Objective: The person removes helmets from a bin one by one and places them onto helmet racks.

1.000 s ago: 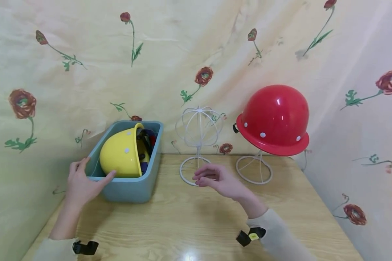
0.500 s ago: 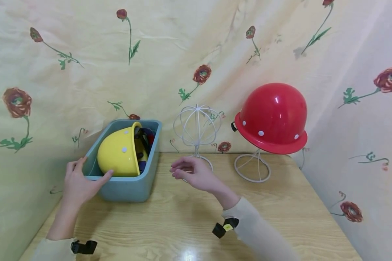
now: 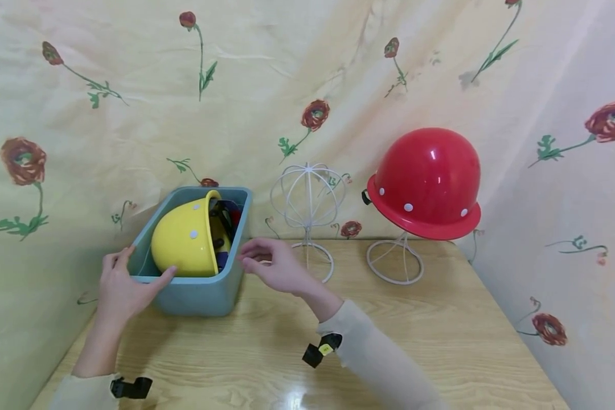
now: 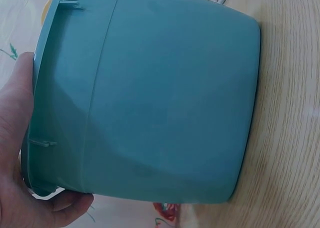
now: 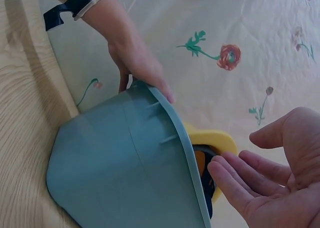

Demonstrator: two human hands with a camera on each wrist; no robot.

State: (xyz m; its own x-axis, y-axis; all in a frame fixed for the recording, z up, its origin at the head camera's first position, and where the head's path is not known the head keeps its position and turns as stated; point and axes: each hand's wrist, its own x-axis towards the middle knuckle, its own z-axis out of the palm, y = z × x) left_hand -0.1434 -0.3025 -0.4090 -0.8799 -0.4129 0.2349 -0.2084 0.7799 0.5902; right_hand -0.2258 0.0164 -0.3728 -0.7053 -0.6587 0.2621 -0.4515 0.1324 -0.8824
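At the left of the head view, a blue-green plastic bin [image 3: 197, 299] stands on the table. Inside it a yellow hard hat [image 3: 179, 242] lies on its side, opening to the right, with dark straps showing. My left hand [image 3: 125, 290] grips the bin's near left corner, thumb along the front rim; in the left wrist view its fingers [image 4: 72, 210] curl round the outer corner. My right hand [image 3: 279, 265] is at the bin's right rim, fingers loosely bent and holding nothing. The right wrist view has this hand [image 5: 280, 188] close to the yellow hat's brim.
A bare white wire hat stand [image 3: 308, 228] is behind my right hand. Farther right, a red hard hat [image 3: 430, 176] sits tilted on a second wire stand [image 3: 396, 283]. Flower-patterned cloth [image 3: 236, 114] encloses the wooden table [image 3: 266, 353] at back and sides.
My right hand has moved left, from in front of the bare wire stand to the bin's right rim. The left hand stays on the bin's corner.
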